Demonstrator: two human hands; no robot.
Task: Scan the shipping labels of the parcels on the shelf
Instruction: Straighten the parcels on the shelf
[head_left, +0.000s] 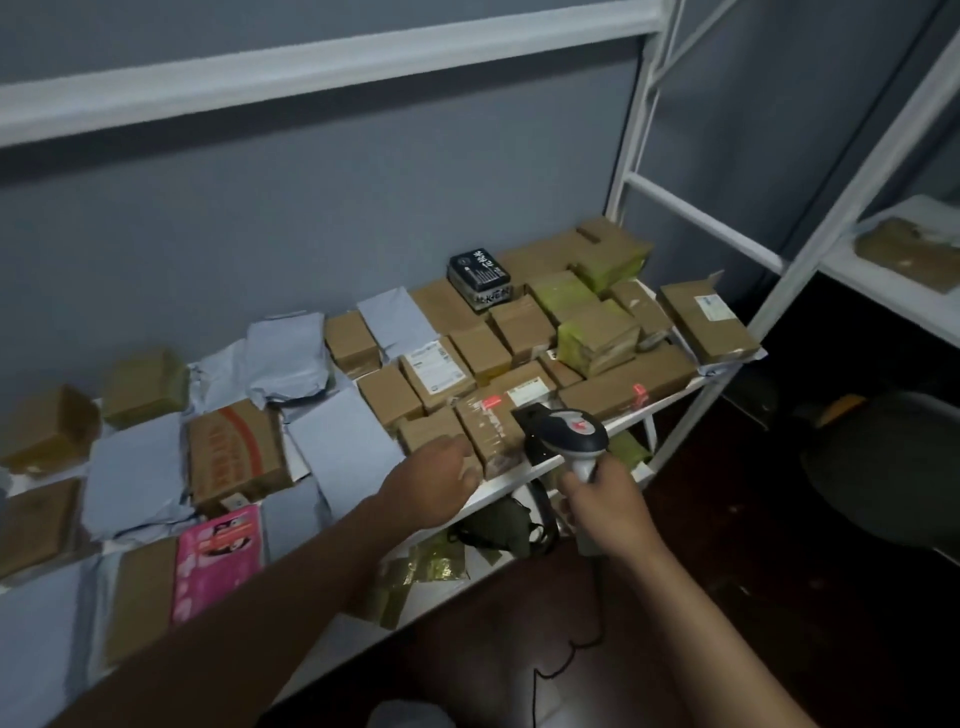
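One view, head camera. Step in hand: scanning a front-row box (485, 434) on the shelf (524, 475). The right hand (605, 506) is wrapped round the scanner (569, 434) handle, head aimed at 11 o'clock over the box's taped top. The left hand (434, 480), fingers curled, rests against the box's near edge; whether it grips cannot be told. Red light marks show at 12 and 2 o'clock. Next move, by judgement: line the beam on the label. Box: brown card, glossy tape, printed label partly hidden.
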